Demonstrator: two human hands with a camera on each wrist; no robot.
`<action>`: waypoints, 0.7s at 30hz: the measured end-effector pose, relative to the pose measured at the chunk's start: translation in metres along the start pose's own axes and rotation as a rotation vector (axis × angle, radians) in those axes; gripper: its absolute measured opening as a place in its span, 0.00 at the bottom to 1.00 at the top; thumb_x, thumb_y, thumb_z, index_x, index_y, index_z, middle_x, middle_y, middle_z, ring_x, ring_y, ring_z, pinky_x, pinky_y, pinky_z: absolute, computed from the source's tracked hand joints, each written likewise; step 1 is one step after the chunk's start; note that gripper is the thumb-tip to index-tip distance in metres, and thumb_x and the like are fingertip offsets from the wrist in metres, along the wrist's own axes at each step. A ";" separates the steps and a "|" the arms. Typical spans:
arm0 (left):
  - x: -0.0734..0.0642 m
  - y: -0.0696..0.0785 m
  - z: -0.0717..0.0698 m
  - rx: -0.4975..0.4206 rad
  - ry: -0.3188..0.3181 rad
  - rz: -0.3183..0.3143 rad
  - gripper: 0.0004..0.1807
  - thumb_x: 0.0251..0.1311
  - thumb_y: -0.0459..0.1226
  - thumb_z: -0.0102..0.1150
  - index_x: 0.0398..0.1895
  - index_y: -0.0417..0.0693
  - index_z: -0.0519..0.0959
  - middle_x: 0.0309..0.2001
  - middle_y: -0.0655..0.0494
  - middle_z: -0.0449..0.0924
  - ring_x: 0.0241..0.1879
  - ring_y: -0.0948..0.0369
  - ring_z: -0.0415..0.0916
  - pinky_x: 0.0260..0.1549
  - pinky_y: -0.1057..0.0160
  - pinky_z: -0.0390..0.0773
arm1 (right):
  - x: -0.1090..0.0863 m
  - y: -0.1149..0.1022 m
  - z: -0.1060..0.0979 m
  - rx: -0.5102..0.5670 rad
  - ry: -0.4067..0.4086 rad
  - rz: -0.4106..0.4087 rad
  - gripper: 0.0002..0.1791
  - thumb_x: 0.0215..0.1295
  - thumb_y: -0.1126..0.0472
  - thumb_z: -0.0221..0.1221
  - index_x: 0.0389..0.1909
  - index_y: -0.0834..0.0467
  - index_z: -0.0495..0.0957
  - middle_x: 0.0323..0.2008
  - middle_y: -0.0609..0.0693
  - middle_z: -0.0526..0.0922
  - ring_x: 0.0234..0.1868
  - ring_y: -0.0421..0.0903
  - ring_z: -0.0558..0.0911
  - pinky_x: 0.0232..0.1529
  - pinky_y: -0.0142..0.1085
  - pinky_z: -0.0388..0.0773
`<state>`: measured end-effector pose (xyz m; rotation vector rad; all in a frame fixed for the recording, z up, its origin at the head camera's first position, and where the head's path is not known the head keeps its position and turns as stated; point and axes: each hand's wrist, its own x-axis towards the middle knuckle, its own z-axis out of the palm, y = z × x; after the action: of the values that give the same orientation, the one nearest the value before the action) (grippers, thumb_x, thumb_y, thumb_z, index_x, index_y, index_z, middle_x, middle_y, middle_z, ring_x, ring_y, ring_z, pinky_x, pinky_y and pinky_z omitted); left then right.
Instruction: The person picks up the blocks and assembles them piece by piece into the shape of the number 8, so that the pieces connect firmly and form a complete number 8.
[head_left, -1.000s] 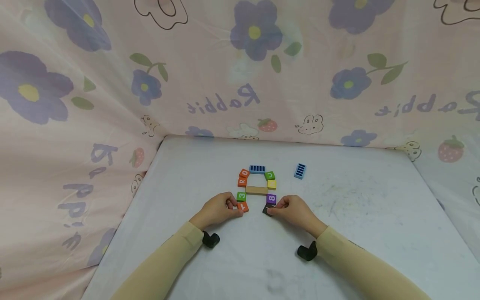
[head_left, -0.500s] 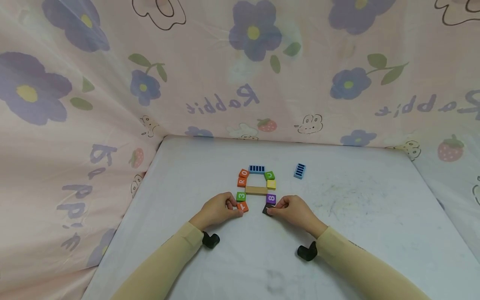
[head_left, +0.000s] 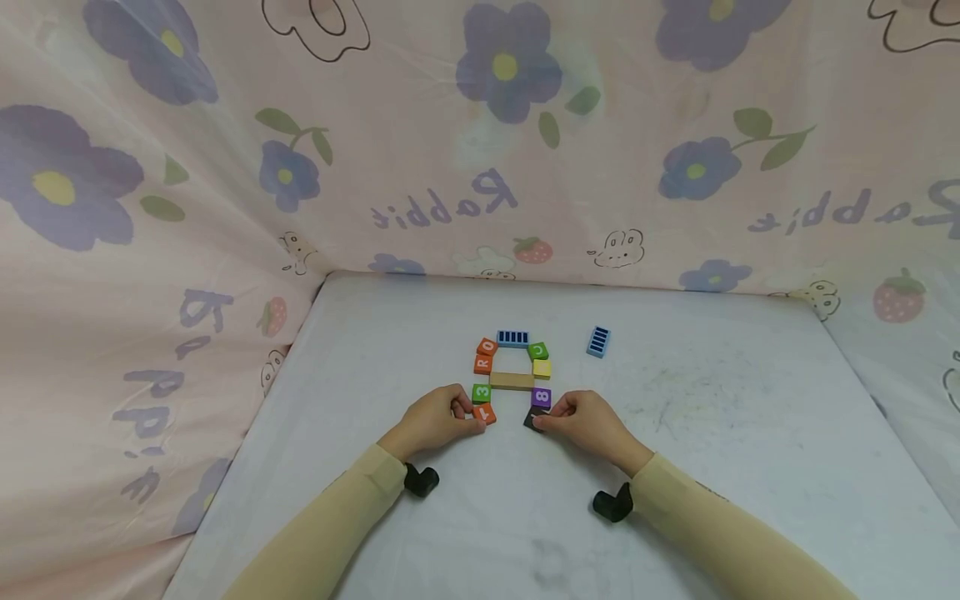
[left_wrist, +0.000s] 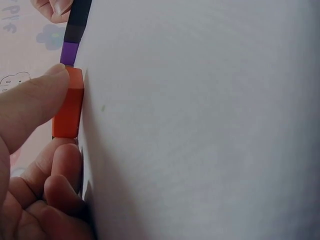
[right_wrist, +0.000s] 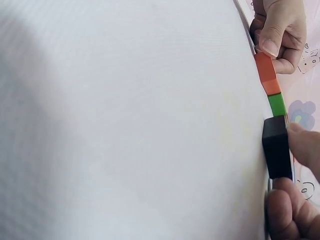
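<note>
My left hand (head_left: 437, 419) pinches an orange block (head_left: 485, 414) marked with a white character at the lower left end of a block outline. In the left wrist view, thumb and fingers sit on opposite ends of that block. Opposite it, my right hand (head_left: 590, 425) pinches a black block (right_wrist: 277, 150) between thumb and fingers. Just beyond the orange block lies a green block (head_left: 482, 393) with a 3. A purple block (head_left: 542, 397) with an 8 adjoins the black one. A plain wooden bar (head_left: 512, 381) spans between the two sides.
Farther up are orange blocks marked R (head_left: 483, 364) and O (head_left: 487, 347), a yellow block (head_left: 542, 369) and a green block (head_left: 538, 351). A blue slotted block (head_left: 513, 338) tops the outline. Another blue slotted block (head_left: 598, 342) lies apart, right. Flowered cloth (head_left: 510, 167) borders the white table (head_left: 720, 467).
</note>
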<state>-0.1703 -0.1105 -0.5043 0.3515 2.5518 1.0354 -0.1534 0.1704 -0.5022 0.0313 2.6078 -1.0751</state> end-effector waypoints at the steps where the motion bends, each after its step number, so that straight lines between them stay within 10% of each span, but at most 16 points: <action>1: 0.000 0.000 0.000 -0.001 0.000 0.000 0.18 0.50 0.54 0.71 0.31 0.55 0.75 0.26 0.60 0.73 0.26 0.61 0.68 0.27 0.61 0.67 | 0.000 0.000 0.000 -0.001 0.000 -0.002 0.23 0.48 0.38 0.71 0.25 0.53 0.78 0.23 0.47 0.77 0.27 0.45 0.72 0.27 0.37 0.66; 21: 0.002 -0.004 0.000 -0.013 0.001 0.010 0.18 0.50 0.54 0.71 0.34 0.56 0.76 0.27 0.61 0.73 0.27 0.62 0.69 0.27 0.62 0.67 | 0.018 0.018 -0.045 0.109 0.087 -0.054 0.30 0.54 0.33 0.64 0.42 0.55 0.79 0.34 0.51 0.79 0.35 0.49 0.73 0.32 0.38 0.72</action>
<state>-0.1723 -0.1120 -0.5076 0.3603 2.5453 1.0555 -0.1808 0.2131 -0.4900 0.0332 2.6371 -1.2611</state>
